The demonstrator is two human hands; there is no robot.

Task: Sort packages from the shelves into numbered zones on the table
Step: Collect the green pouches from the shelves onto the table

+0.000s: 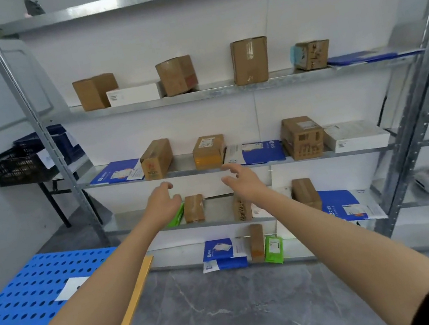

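Both my arms reach out toward a metal shelf rack [213, 93] full of packages. My left hand [164, 203] and my right hand [241, 179] hang in the air with relaxed fingers and hold nothing, just below the front edge of the middle shelf. A small brown box with a label [208, 152] stands on that shelf right above and between my hands. Beside it are a taller brown box [156, 159] on the left and a blue envelope [258, 152] on the right. The blue perforated table [23, 302] lies at lower left.
The top shelf carries several brown boxes and a white box [135, 94]. Lower shelves hold brown boxes, blue envelopes and green pouches [273, 249]. Black and blue crates [21, 166] sit on a small table at left. A white paper [71, 288] lies on the blue table. Grey floor stretches below.
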